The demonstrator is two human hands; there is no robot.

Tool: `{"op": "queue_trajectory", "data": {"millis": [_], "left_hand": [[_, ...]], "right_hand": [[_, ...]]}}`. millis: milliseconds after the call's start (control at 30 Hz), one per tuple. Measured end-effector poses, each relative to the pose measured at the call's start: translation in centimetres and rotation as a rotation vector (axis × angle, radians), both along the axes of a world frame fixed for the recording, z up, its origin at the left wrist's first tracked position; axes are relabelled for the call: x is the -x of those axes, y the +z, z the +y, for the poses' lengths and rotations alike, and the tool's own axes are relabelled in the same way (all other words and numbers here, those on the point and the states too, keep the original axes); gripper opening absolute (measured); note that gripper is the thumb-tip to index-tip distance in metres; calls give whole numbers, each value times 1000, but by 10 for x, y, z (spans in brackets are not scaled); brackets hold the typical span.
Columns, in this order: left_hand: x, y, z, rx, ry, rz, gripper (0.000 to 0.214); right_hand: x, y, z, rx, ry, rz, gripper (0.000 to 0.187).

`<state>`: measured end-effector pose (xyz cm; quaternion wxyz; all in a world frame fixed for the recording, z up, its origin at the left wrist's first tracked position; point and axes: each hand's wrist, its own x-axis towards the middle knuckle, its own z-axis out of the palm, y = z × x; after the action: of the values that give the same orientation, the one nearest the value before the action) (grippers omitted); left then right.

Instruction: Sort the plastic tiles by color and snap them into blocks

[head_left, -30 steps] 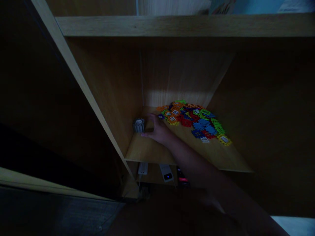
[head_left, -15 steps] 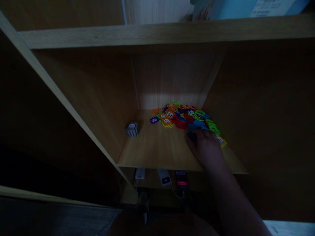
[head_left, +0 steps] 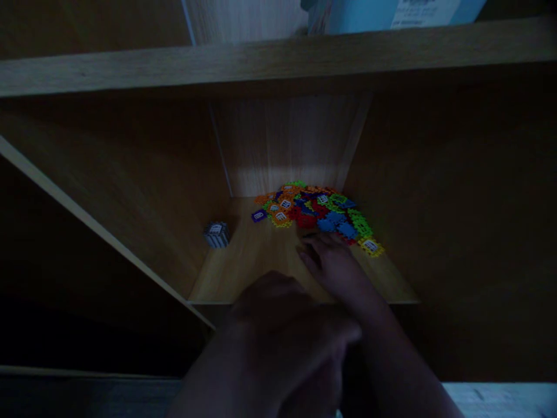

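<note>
Dimly, the right hand (head_left: 334, 262) hides some coloured pieces (head_left: 317, 208); the left hand (head_left: 289, 334) blurs.

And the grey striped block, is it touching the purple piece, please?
Apart. The head view shows it: a strip of wooden shelf is visible between the grey striped block and the purple piece.

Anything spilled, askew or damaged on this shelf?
Nothing looks plainly broken, though the picture is dark. The coloured pieces lie in a jumbled, overlapping heap that could pass for a spill, with a purple piece at its left edge. The grey block stands apart near the left wall.
</note>
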<state>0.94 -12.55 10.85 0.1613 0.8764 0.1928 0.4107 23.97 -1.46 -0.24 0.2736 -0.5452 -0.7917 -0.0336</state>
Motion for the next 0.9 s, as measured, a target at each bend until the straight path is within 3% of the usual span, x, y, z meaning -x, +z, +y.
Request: {"op": "queue_trajectory", "data": {"millis": [67, 167, 267, 367, 700, 900], "left_hand": [[-8, -13, 25, 59, 207, 135, 28], [-13, -41, 62, 32, 351, 282, 21], [-14, -67, 87, 45, 399, 383, 18], [-15, -83, 98, 50, 422, 424, 15], [-22, -88, 97, 75, 307, 414, 29], [-23, -95, 99, 54, 260, 406, 45]], "right_hand": [[-1, 0, 0, -14, 5, 40, 33], [-4, -1, 1, -45, -134, 25, 37], [-6, -6, 2, -51, -267, -15, 42], [-4, -10, 4, -16, -337, -22, 46], [-2, -9, 6, 67, -354, 6, 52], [-4, -5, 8, 86, -133, -13, 36]]}}
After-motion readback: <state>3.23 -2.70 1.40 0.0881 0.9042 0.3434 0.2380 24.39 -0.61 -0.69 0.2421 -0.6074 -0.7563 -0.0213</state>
